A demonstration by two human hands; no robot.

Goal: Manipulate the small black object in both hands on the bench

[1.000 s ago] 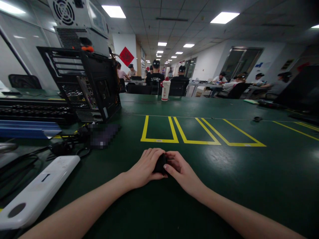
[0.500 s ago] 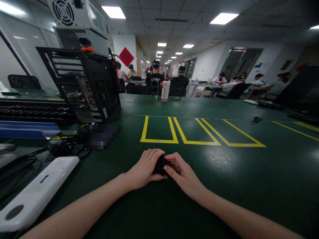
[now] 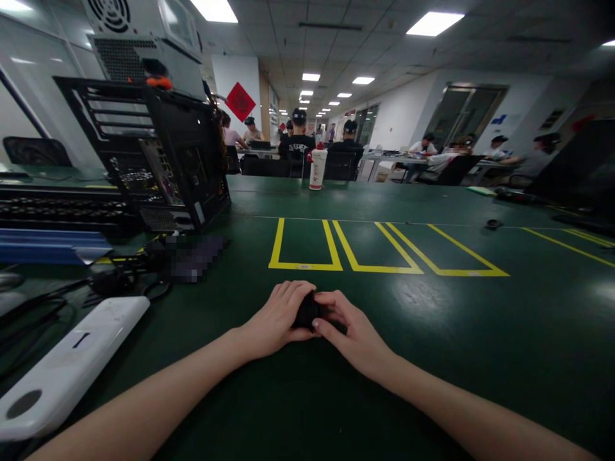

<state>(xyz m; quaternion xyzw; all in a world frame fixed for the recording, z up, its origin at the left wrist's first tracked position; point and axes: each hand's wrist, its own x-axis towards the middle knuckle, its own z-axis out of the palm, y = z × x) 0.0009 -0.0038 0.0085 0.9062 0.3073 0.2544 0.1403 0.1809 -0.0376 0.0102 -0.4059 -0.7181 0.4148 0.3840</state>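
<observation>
Gripping a rounded matte-black object (image 3: 307, 312), left hand (image 3: 273, 322) and right hand (image 3: 358, 336) curl partly closed fingers (image 3: 327, 331) around opposite sides.

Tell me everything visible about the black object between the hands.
The black object looks dull and compact, its material unclear. The left hand wraps its left side, while the right hand meets its right with thumb and fingertips. The hands hide much of it, so whether it rests on the green table is unclear.
</observation>
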